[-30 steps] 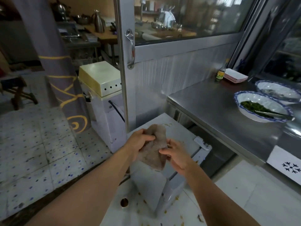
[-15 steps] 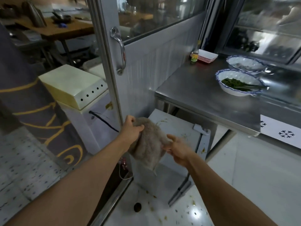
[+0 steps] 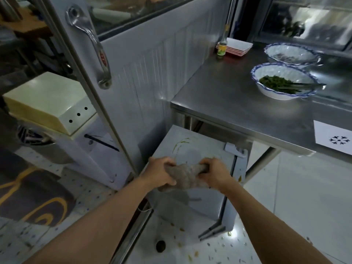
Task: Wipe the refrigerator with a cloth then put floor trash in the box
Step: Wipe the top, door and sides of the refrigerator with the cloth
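Cloth (image 3: pixel 185 177): soft, limp, light (likely damp), bunched over the refrigerator (image 3: pixel 200 149) top's near edge. Left hand (image 3: pixel 161 173) and right hand (image 3: pixel 213 173) fingers curl round its ends; best gripped wadded.

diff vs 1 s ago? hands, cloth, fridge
Both hands, left hand and right hand, came down with the cloth to the small refrigerator top, the cloth now stretched between them. Both grips unchanged. The yellow smear is still there, and the floor trash untouched.

light: dim, cool | glare: steel counter (image 3: pixel 238 96), floor tiles (image 3: pixel 236 230) near right | edges: wide-angle bowing | focus: soft far left
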### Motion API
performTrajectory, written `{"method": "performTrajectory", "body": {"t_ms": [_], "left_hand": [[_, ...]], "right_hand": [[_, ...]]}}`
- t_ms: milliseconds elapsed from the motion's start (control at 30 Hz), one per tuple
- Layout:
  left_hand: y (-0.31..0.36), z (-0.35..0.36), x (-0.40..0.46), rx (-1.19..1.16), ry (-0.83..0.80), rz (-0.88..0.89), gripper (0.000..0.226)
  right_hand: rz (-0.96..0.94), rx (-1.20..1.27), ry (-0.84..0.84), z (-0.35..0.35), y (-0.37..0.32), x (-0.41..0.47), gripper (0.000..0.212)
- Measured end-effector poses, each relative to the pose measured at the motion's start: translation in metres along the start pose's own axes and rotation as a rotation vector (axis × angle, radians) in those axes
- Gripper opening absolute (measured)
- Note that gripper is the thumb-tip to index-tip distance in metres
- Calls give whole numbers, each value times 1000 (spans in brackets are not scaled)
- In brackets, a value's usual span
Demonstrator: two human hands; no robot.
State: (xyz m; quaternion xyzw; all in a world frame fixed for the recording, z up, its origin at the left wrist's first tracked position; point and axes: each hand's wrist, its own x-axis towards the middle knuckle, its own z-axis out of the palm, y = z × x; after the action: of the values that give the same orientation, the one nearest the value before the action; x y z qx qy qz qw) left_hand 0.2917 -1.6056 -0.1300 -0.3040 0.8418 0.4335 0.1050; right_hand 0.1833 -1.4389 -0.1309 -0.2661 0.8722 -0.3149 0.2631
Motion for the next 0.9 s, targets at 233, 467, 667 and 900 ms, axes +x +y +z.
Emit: {"method": "performTrajectory", "body": {"t_ms": [233,467,667,900], "left_hand": [[-9,-3,36,-88,-98,-46,24],[-25,14,70,-234,-179,-113,26],[-43,23,96,156,-167,38,38],[-75,8,101,366,100,161,32]], "right_hand": [[121,171,-11,-4,21,24,20],[195,99,339,25,26,77,29],[247,-172,320,58,24,113,28],[159,-305,553,107,6,88,28]]}}
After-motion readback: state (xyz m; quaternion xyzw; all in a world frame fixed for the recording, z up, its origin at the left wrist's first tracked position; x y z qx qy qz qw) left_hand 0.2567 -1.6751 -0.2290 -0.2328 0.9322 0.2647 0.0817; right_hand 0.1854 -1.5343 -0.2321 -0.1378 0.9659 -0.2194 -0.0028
